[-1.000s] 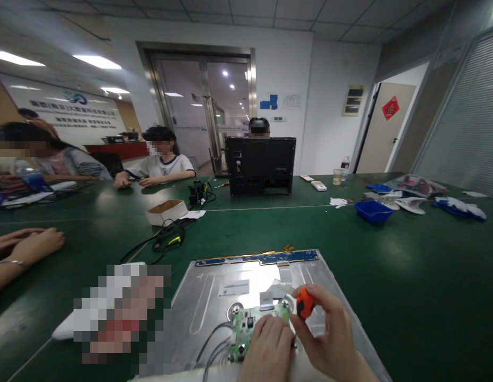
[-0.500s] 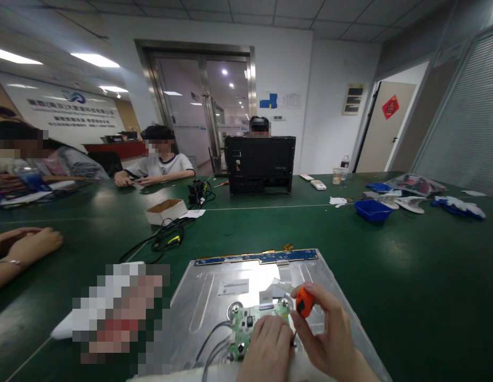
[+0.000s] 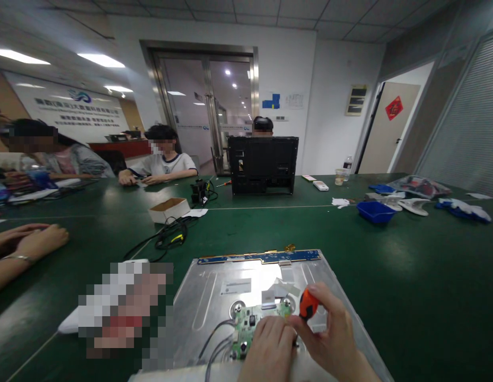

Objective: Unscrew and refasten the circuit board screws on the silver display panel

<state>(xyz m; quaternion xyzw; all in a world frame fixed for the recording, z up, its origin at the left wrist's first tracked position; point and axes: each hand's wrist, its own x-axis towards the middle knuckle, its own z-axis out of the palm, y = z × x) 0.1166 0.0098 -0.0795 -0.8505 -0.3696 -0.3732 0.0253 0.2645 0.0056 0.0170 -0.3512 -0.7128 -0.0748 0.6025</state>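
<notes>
My right hand (image 3: pixel 334 331) grips a screwdriver with an orange and black handle (image 3: pixel 308 304) between thumb and fingers. The handle leans, and its lower end points down at the right edge of a green circuit board (image 3: pixel 243 329). Over the board's right part lies my left hand (image 3: pixel 270 345), its fingers curled and pressed together; whatever is under the fingertips is hidden. The board sits on a silvery metal panel (image 3: pixel 207 307) with dark cables (image 3: pixel 214 339) running from its left side. A blue circuit strip (image 3: pixel 258 258) lines the panel's far edge.
A black monitor housing (image 3: pixel 263 164) stands across the green table. Left of the panel lie black cables (image 3: pixel 170 233), an open white box (image 3: pixel 169 210) and another person's hands (image 3: pixel 40 241). A blue tray (image 3: pixel 376 212) and gloves (image 3: pixel 463 208) lie at the right.
The screwdriver handle has tilted and turned slightly in my right hand. The whole view has shifted a little; my left hand stays over the board.
</notes>
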